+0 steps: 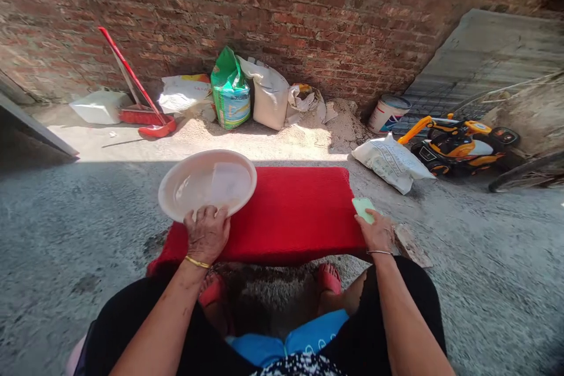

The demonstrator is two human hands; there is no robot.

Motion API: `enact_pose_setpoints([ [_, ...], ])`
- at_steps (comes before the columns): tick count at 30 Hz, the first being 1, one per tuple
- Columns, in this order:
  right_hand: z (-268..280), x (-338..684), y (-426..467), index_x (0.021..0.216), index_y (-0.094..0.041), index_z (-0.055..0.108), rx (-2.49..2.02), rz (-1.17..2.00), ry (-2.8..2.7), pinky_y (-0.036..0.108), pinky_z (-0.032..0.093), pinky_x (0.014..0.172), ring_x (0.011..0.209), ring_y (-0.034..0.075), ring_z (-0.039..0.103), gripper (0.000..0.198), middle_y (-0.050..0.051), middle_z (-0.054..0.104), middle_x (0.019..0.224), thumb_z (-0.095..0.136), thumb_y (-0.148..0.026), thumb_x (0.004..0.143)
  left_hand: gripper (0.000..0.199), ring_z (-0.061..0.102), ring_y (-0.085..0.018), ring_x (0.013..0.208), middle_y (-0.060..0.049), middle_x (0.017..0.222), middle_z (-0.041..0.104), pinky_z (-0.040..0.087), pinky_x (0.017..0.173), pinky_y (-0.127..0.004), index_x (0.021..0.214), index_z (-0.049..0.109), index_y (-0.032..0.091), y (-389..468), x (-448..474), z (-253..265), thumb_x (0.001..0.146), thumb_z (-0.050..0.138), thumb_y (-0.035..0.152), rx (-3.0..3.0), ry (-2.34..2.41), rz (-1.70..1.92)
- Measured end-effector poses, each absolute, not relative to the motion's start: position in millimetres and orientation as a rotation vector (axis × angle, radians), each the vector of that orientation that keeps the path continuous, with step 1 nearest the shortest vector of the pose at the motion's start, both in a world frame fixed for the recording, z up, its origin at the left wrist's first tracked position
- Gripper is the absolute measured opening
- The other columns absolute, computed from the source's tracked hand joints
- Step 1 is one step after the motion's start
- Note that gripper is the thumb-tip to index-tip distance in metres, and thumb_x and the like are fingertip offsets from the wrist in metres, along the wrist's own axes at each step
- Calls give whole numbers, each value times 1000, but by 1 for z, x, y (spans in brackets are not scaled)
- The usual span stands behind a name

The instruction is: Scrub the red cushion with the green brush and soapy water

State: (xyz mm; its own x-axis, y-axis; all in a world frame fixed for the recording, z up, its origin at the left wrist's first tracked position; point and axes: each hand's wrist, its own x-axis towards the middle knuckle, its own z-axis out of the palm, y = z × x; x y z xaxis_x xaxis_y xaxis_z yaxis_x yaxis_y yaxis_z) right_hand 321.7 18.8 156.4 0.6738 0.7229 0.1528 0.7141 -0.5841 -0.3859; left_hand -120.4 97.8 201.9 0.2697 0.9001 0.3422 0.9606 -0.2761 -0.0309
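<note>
My left hand (206,234) grips the near rim of a pale pink plastic basin (170,205), its fingers hooked over the edge. The basin holds what looks like clear water and stands at the left end of a low bench covered in red cloth (293,205). At the bench's right edge, my right hand (378,232) pinches a pale green rounded block (363,208), which looks like a bar of soap. The underside of the block is hidden.
By the brick wall stand a red broom and dustpan (157,127), a white box (99,107), a green sack (231,94), a white sack (268,97) and a bucket (388,113). To the right are another sack (392,161), a toy digger (462,144) and a brick (412,245).
</note>
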Motion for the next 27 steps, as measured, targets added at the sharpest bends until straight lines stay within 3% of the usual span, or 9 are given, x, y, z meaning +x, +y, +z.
enact_pose_setpoints([
  [6, 183, 190, 80, 115, -24, 68, -1772, 343, -2081, 31, 43, 83, 92, 20, 55, 38, 8, 56, 101, 67, -43, 81, 31, 53, -31, 105, -12, 101, 66, 28, 100, -52, 111, 67, 19, 96, -128, 203, 88, 51, 29, -2305, -1760, -394],
  [11, 192, 127, 116, 118, -29, 67, -1661, 392, -2498, 33, 39, 85, 98, 22, 54, 42, 8, 58, 107, 72, -44, 79, 28, 54, -30, 104, -11, 100, 67, 29, 100, -52, 109, 68, 20, 95, -127, 203, 86, 54, 27, -2294, -1755, -443],
  [15, 192, 195, 110, 119, -30, 67, -2047, 340, -2408, 31, 40, 80, 94, 21, 58, 41, 6, 60, 104, 71, -42, 80, 26, 56, -30, 101, -10, 97, 68, 30, 100, -54, 107, 68, 20, 93, -127, 200, 85, 56, 25, -2301, -1735, -489],
  [20, 204, 274, 107, 117, -26, 68, -2483, -40, -2045, 32, 42, 73, 90, 24, 60, 40, 10, 60, 99, 63, -48, 84, 25, 56, -29, 101, -10, 97, 67, 32, 101, -53, 108, 68, 20, 90, -130, 198, 87, 55, 23, -2323, -1710, -564],
  [27, 197, 158, 199, 124, -28, 64, -2261, 88, -2033, 32, 43, 81, 98, 23, 57, 45, 10, 60, 111, 56, -52, 88, 24, 56, -29, 98, -9, 95, 67, 32, 100, -53, 107, 68, 20, 90, -133, 195, 86, 57, 23, -2302, -1658, -548],
])
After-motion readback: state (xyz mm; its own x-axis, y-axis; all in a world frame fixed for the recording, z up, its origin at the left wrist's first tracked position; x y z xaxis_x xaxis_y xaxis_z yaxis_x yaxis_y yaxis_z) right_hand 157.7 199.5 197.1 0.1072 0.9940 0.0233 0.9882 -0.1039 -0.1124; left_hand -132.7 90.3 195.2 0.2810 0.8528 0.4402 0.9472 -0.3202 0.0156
